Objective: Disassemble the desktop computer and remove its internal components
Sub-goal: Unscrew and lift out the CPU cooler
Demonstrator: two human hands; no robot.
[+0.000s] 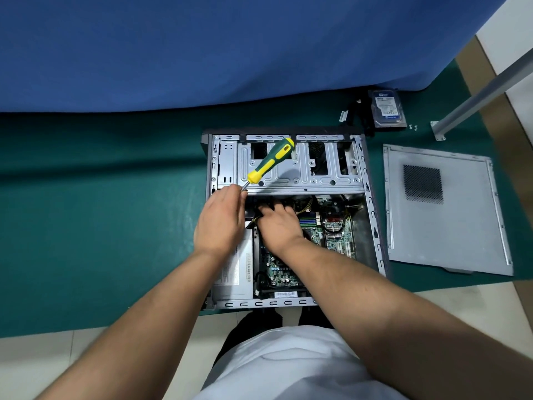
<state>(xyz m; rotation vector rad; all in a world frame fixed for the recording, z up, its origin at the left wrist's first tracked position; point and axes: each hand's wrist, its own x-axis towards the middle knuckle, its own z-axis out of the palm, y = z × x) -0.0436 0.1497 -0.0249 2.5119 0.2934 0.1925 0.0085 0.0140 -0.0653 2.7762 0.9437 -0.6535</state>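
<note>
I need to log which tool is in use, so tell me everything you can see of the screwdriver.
The screwdriver has a thick green handle with yellow grip inlays and a yellow collar, then a thin bare metal shaft. It is tilted, handle up and away over the case's drive cage, shaft pointing down toward the person. The left hand grips it by the shaft; the tip is hidden in the fingers.

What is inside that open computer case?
Inside the computer case: a green circuit board, cables, a grey power box and empty metal bays. Both hands cover the middle.
</note>
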